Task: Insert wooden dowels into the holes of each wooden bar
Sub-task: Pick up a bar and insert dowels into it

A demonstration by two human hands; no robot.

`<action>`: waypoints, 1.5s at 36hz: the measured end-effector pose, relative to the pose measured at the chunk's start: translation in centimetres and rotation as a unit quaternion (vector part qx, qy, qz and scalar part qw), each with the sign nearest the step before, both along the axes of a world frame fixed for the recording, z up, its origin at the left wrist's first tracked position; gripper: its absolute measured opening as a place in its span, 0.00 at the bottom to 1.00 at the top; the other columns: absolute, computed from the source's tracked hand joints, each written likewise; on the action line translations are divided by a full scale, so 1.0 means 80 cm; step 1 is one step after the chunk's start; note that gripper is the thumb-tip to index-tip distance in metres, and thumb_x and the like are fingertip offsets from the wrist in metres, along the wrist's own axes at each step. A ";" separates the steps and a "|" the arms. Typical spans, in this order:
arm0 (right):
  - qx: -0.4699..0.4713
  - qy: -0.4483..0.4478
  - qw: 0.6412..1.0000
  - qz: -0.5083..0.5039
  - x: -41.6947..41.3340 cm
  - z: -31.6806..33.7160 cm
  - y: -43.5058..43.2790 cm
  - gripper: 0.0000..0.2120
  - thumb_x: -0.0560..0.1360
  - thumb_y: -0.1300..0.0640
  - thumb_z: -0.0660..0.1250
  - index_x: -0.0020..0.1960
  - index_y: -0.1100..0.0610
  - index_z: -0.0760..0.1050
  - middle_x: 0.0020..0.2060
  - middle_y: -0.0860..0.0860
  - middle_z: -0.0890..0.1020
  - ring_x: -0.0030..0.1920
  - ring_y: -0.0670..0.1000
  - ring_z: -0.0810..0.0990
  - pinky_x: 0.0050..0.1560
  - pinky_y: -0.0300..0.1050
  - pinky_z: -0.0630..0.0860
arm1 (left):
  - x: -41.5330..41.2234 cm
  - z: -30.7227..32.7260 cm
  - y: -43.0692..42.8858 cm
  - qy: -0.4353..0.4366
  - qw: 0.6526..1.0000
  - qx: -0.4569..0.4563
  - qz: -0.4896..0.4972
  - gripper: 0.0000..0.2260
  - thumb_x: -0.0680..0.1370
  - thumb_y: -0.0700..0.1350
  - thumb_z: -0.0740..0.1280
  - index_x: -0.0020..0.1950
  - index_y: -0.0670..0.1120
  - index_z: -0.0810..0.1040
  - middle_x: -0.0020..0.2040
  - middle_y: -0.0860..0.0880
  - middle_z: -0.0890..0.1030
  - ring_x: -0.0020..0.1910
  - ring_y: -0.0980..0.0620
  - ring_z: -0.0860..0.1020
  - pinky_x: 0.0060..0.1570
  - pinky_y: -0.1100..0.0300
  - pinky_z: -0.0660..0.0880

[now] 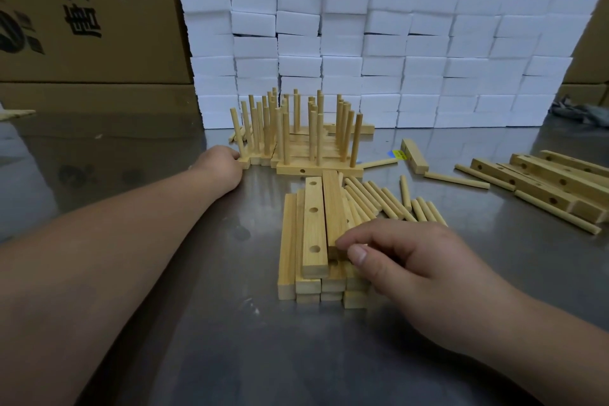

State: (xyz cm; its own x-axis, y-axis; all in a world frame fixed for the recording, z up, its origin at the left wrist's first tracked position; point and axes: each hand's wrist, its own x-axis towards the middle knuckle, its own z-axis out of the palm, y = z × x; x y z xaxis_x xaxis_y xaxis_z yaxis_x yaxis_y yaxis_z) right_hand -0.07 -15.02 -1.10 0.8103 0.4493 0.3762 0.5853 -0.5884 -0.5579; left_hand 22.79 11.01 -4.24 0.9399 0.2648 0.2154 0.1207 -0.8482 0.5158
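Bars of pale wood lie in a low stack (298,283) in the middle of the steel tabletop (184,323). The right hand (412,267) pinches the near end of the top bar (333,208) between thumb and forefinger. This bar shows a plain face, and just left of it lies a drilled bar (313,224) with its holes facing up. Loose dowels (375,198) lie fanned on the tabletop against the stack's right side. Behind the stack stand the finished bars (316,170), packed close together, each with dowels upright in its holes. The left hand (224,166) rests against the left end of that group; its fingers are hidden behind the hand itself, so I cannot tell whether it grips or only touches. More bars and dowels (543,181) lie at the right edge, well apart from the stack. White foam blocks (395,43) form a wall at the back, with cardboard boxes (82,16) behind them.
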 end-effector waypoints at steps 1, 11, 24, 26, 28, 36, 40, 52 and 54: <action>0.001 0.000 1.000 0.000 0.000 0.000 0.000 0.09 0.68 0.39 0.55 0.40 0.34 0.73 0.42 0.38 0.79 0.42 0.40 0.77 0.41 0.41 0.75 | -0.001 0.000 0.000 0.000 1.000 -0.004 -0.003 0.14 0.78 0.44 0.61 0.62 0.48 0.77 0.60 0.46 0.78 0.57 0.43 0.75 0.55 0.56 0.71; -0.002 0.002 1.000 0.000 -0.001 0.001 -0.001 0.08 0.69 0.39 0.55 0.40 0.34 0.74 0.41 0.38 0.79 0.42 0.40 0.77 0.41 0.44 0.76 | -0.003 0.000 0.000 0.003 1.000 -0.015 -0.017 0.14 0.77 0.53 0.62 0.62 0.56 0.77 0.64 0.49 0.76 0.57 0.44 0.75 0.61 0.49 0.71; -0.008 -0.005 1.000 0.001 -0.002 0.003 -0.002 0.09 0.68 0.38 0.54 0.40 0.33 0.72 0.42 0.39 0.80 0.43 0.40 0.77 0.43 0.45 0.76 | -0.002 0.001 -0.003 0.043 0.999 0.016 -0.010 0.28 0.76 0.61 0.61 0.72 0.49 0.66 0.68 0.47 0.72 0.64 0.43 0.71 0.64 0.48 0.68; -0.011 -0.007 1.000 0.001 -0.001 0.002 -0.002 0.09 0.68 0.38 0.53 0.40 0.32 0.72 0.44 0.37 0.79 0.44 0.38 0.76 0.43 0.42 0.76 | -0.003 0.003 -0.006 0.045 0.998 0.033 -0.006 0.28 0.76 0.64 0.59 0.70 0.48 0.69 0.64 0.47 0.75 0.62 0.43 0.72 0.64 0.47 0.68; -0.012 -0.008 1.000 0.002 -0.001 0.002 -0.002 0.08 0.68 0.38 0.53 0.40 0.32 0.72 0.44 0.36 0.78 0.45 0.38 0.76 0.43 0.41 0.75 | -0.004 0.004 -0.008 0.045 0.998 0.051 -0.015 0.25 0.76 0.66 0.55 0.62 0.50 0.76 0.54 0.49 0.79 0.56 0.45 0.75 0.62 0.47 0.69; -0.012 -0.013 1.000 0.004 0.001 0.000 -0.005 0.06 0.73 0.42 0.58 0.40 0.32 0.72 0.42 0.38 0.80 0.42 0.39 0.77 0.41 0.40 0.75 | 0.005 0.005 -0.005 0.041 0.996 0.072 -0.036 0.21 0.76 0.63 0.56 0.41 0.50 0.80 0.39 0.51 0.81 0.42 0.49 0.77 0.53 0.51 0.73; -0.022 -0.008 1.000 0.008 0.002 -0.001 -0.004 0.09 0.72 0.38 0.53 0.41 0.32 0.72 0.42 0.33 0.78 0.43 0.37 0.76 0.39 0.37 0.74 | 0.008 0.002 -0.003 0.030 0.997 0.069 -0.037 0.20 0.76 0.61 0.57 0.40 0.50 0.81 0.35 0.54 0.81 0.39 0.53 0.76 0.49 0.55 0.73; -0.028 -0.009 1.000 0.006 0.001 0.001 -0.004 0.10 0.73 0.39 0.54 0.44 0.34 0.74 0.42 0.36 0.79 0.43 0.38 0.76 0.42 0.43 0.76 | 0.011 -0.001 -0.002 0.018 0.997 0.048 -0.050 0.19 0.76 0.59 0.59 0.36 0.49 0.81 0.32 0.55 0.81 0.37 0.53 0.76 0.45 0.57 0.73; -0.028 -0.007 1.000 0.003 0.001 0.000 -0.005 0.12 0.73 0.38 0.52 0.47 0.35 0.73 0.42 0.37 0.79 0.43 0.39 0.77 0.41 0.44 0.76 | 0.011 -0.001 -0.002 0.019 0.997 0.048 -0.053 0.18 0.77 0.58 0.58 0.37 0.50 0.81 0.33 0.55 0.81 0.38 0.53 0.77 0.46 0.57 0.73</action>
State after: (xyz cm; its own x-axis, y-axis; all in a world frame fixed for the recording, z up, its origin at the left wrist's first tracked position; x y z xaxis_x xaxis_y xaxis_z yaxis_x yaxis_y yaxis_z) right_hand -0.03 -15.42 -1.08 0.8020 0.4746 0.3628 0.5970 -0.6144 -0.5159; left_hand 23.69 10.85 -4.31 0.9693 0.1442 0.1993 0.0462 -0.9024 0.4284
